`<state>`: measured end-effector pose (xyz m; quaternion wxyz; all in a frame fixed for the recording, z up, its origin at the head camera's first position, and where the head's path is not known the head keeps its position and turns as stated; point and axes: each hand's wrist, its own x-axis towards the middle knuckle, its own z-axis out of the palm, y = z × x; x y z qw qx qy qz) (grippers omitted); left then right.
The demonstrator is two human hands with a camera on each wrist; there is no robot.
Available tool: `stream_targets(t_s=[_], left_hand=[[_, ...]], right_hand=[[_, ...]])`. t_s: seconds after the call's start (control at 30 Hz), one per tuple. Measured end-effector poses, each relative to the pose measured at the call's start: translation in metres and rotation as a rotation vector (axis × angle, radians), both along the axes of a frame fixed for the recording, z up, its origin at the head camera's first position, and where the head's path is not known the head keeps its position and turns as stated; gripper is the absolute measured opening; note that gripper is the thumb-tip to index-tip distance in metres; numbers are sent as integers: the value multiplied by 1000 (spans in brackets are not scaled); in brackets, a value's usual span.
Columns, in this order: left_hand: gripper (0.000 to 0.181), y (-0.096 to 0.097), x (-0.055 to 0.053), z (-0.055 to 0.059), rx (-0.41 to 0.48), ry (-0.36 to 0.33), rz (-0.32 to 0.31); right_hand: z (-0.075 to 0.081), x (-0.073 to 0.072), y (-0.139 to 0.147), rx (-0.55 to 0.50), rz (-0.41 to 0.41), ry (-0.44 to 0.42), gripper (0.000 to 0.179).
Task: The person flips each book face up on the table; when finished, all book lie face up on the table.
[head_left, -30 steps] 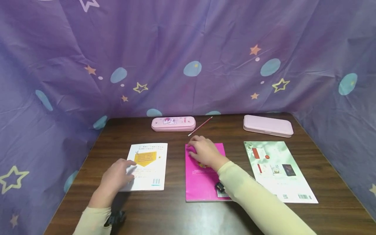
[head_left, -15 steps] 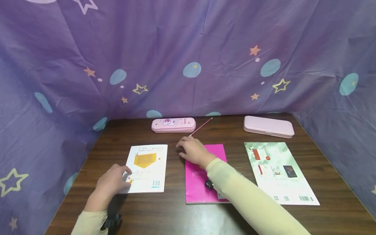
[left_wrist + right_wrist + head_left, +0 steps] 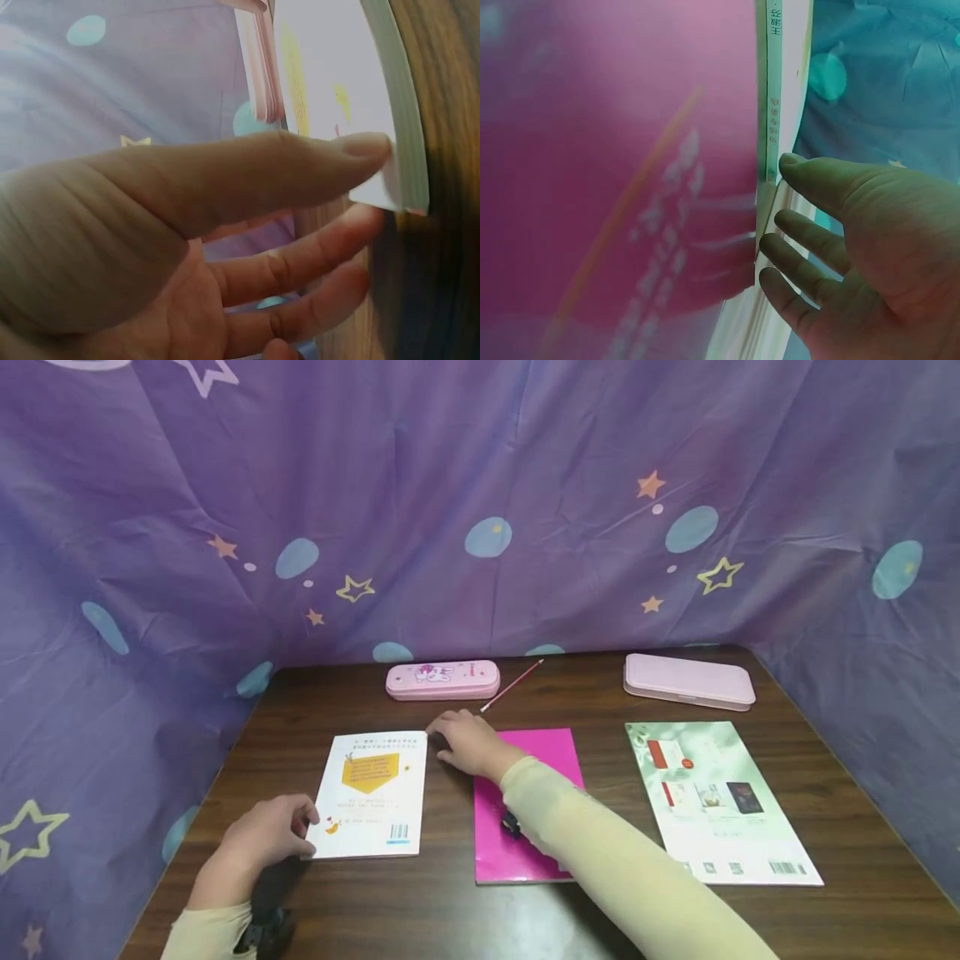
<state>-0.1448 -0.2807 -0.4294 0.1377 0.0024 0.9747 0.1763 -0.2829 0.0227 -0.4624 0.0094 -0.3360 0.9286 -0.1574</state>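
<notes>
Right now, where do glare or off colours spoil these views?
Head view: a pale sheen on the near part of the table; left wrist view: the white book washed out by brightness; right wrist view: pale streaks, likely reflections, on the pink book, and the curtain tinted teal.

in the right wrist view, toward one o'clock, the spine (image 3: 774, 75) of the white book (image 3: 367, 814) reads 王淑芬; its lower characters are blurred. small print on the book and the green-white magazine (image 3: 723, 818), and the pink pencil case's (image 3: 442, 676) two-o'clock lettering, are unreadable.
</notes>
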Motion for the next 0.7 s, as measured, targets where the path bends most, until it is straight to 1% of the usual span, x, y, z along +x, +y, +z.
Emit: stream_targets(t_s=[0.13, 0.23, 0.4, 0.5, 0.7], left_hand=[[38, -7, 3, -3, 71, 7, -17], [39, -10, 4, -6, 109, 16, -30], [42, -13, 7, -8, 121, 21, -37], [42, -13, 7, -10, 119, 19, -26], [43, -11, 7, -9, 130, 21, -10]], right_hand=[[0, -2, -5, 16, 9, -6, 38], [-1, -4, -6, 26, 10, -14, 36], [-4, -7, -8, 13, 35, -19, 33], [-5, -8, -10, 6, 47, -18, 32], [-4, -9, -12, -2, 34, -36, 31]])
